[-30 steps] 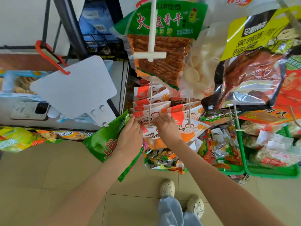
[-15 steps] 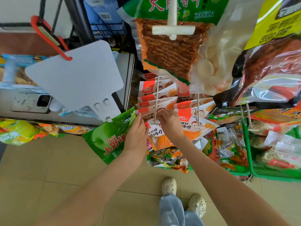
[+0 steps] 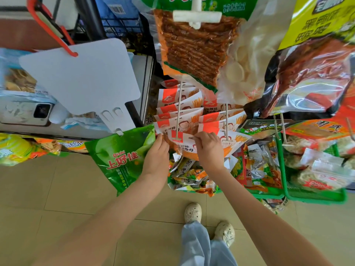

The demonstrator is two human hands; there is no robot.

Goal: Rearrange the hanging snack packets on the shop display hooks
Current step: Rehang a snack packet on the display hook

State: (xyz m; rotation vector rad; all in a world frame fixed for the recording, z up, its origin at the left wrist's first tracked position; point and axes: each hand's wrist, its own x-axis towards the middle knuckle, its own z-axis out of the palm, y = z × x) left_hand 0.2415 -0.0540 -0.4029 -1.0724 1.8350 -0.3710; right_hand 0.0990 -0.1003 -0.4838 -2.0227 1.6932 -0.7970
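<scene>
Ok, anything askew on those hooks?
The front orange-and-white packet sits tilted at the tip of its hook, unlike the row behind. The left hand and right hand pinch its top edge. Below, small packets lie in a loose heap.

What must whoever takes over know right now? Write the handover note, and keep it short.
Left hand: pinches the front packet at its top left corner.
Right hand: pinches its top edge, just right of the hook.
The front packet sits at the hook's tip, with more like it stacked behind. A second hook beside it carries the same kind.
Done: I cannot tell whether it is going on or coming off.
Left: seat or free it, then sort the others.
</scene>
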